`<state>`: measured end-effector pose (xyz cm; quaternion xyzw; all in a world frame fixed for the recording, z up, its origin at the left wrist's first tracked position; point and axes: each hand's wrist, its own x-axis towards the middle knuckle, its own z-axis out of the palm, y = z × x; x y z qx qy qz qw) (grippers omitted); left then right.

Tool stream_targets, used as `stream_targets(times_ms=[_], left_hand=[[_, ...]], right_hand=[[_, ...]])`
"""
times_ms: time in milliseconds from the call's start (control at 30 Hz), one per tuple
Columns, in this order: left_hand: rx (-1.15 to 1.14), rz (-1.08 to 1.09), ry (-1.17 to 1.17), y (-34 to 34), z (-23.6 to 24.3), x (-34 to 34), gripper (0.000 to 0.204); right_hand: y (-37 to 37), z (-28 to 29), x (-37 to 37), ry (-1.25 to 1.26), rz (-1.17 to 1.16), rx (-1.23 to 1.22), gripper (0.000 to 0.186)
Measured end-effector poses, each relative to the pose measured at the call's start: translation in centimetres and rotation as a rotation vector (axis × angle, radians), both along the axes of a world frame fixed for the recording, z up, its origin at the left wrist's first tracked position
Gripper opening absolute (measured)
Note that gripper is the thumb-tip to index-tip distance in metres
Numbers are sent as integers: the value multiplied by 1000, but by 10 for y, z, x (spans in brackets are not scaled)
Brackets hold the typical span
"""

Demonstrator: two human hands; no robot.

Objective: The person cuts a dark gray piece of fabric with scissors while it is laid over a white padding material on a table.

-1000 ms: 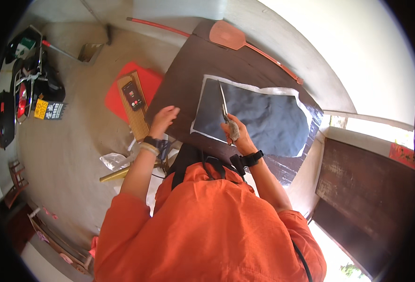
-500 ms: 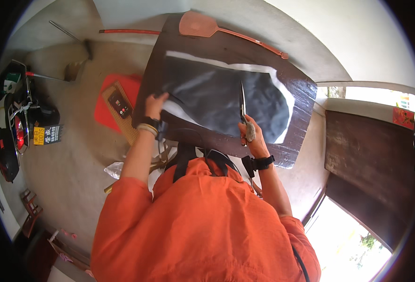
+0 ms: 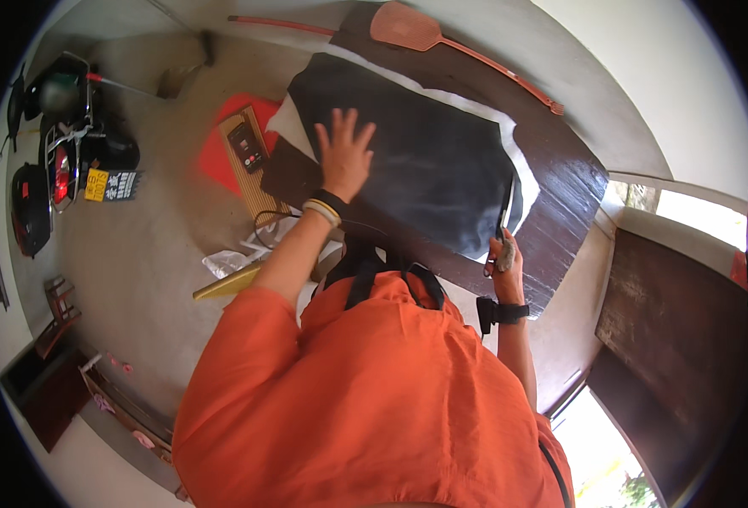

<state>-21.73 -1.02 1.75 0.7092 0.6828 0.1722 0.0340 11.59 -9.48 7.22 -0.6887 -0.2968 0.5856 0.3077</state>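
A black sheet [image 3: 425,144] with a white layer showing along its edges is spread over the dark brown table [image 3: 573,178]. My left hand [image 3: 345,161] lies on the black sheet toward its left part, fingers spread, holding nothing. In my right hand [image 3: 507,262] is a pair of scissors [image 3: 507,207], the fingers wrapped round the handles. The blades point away from me and lie along the right edge of the sheet, over or beside the white border; I cannot tell whether they are cutting.
A salmon-coloured fly swatter [image 3: 406,27] lies along the table's far edge. Left of the table, a red stool [image 3: 221,169] holds a slatted mat [image 3: 264,188] and a phone-like black device [image 3: 245,146]. A motorcycle [image 3: 60,161] stands far left. Beside my left arm is clear plastic [image 3: 224,264].
My left hand has moved from the sheet's near left edge onto its surface. My right hand has carried the scissors rightward to the sheet's right edge. The sheet looks flatter.
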Motion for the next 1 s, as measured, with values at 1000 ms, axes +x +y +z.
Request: stream_targets(times_ms=[1000], left_hand=[[-134,-1067,-92,-18,-30,183,53]], right_hand=[[-205,-79,-9,265,-491,-83,67]])
